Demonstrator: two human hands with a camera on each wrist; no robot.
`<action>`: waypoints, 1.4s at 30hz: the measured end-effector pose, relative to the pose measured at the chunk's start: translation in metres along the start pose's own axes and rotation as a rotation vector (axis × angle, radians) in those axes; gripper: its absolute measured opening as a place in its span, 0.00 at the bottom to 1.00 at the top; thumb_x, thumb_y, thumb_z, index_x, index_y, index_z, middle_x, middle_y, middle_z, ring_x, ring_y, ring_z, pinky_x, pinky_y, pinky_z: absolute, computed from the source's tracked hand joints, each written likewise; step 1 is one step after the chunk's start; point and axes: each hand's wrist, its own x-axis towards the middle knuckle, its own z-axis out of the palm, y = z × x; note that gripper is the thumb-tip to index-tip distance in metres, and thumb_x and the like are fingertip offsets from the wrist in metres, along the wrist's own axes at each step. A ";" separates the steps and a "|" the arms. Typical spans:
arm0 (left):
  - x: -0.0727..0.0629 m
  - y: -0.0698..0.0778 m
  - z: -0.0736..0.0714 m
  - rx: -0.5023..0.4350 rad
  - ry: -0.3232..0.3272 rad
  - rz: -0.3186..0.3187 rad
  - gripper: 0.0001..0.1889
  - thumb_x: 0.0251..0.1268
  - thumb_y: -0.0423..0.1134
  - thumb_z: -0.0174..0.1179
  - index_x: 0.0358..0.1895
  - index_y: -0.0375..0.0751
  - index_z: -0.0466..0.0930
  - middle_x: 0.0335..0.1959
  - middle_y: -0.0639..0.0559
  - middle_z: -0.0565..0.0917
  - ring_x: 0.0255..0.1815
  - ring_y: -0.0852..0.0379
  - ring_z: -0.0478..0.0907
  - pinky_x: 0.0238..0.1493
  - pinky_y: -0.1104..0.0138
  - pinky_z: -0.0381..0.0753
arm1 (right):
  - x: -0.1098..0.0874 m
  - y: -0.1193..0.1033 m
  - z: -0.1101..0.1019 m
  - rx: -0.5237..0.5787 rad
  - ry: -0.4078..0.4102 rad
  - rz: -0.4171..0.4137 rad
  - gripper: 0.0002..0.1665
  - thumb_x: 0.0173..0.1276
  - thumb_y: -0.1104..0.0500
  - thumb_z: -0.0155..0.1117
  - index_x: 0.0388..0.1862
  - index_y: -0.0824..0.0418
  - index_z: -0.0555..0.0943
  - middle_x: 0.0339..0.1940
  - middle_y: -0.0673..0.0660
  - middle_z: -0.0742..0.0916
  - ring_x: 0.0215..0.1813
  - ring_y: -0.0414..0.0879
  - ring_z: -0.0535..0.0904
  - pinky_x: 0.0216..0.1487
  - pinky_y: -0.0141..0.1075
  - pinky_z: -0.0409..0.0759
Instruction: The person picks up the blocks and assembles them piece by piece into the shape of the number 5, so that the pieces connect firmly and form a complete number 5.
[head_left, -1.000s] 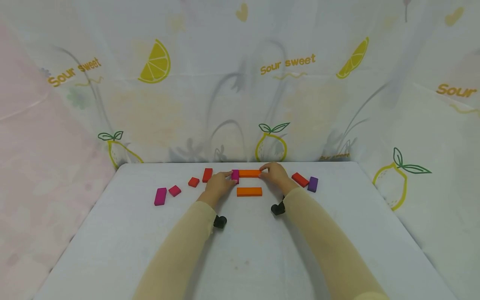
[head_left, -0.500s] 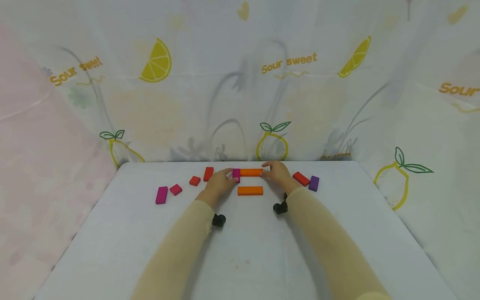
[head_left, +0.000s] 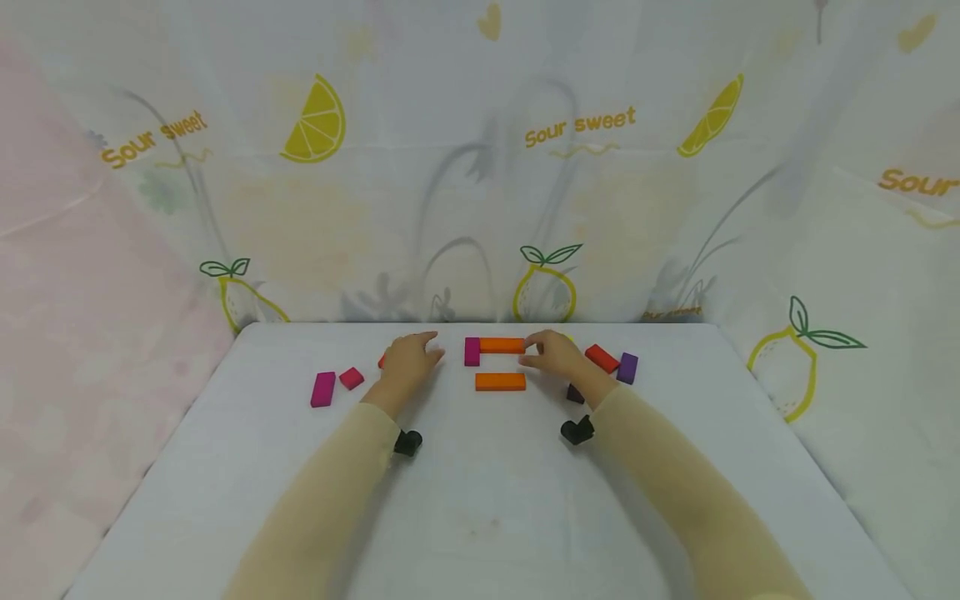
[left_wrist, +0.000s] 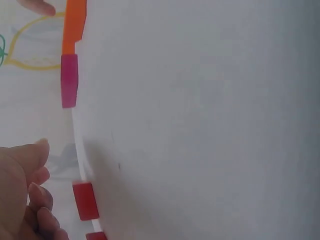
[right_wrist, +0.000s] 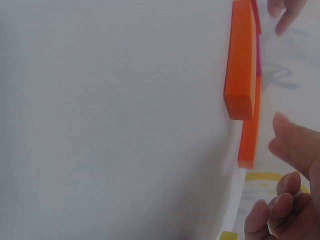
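Observation:
My left hand (head_left: 405, 367) hovers left of a magenta block (head_left: 472, 352) with loosely extended fingers and nothing held. In the head view it covers most of the red pieces behind it; a red block (left_wrist: 86, 201) shows below the fingers in the left wrist view. The magenta block stands against the left end of an orange block (head_left: 502, 345). A second orange block (head_left: 500, 382) lies parallel, nearer me. By the far orange block's right end is my right hand (head_left: 555, 354), thumb and fingers apart; the right wrist view shows them clear of that block (right_wrist: 250, 142).
A magenta block (head_left: 322, 389) and a small pinkish-red block (head_left: 352, 378) lie at the left. A red block (head_left: 602, 358) and a purple block (head_left: 627, 367) lie right of my right hand. Part of a yellow block (right_wrist: 229, 235) shows. Printed cloth hangs behind the table.
My left hand has let go of the magenta block and moved left, towards the red pieces. My right hand has drawn slightly back from the far orange block's end. The blocks stay put.

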 end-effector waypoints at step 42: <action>0.005 0.003 0.006 0.021 -0.061 0.076 0.25 0.72 0.50 0.59 0.68 0.47 0.76 0.34 0.44 0.85 0.47 0.41 0.80 0.48 0.51 0.79 | -0.017 0.021 -0.015 0.057 0.114 0.048 0.22 0.70 0.50 0.67 0.59 0.58 0.83 0.37 0.59 0.78 0.40 0.52 0.72 0.39 0.40 0.71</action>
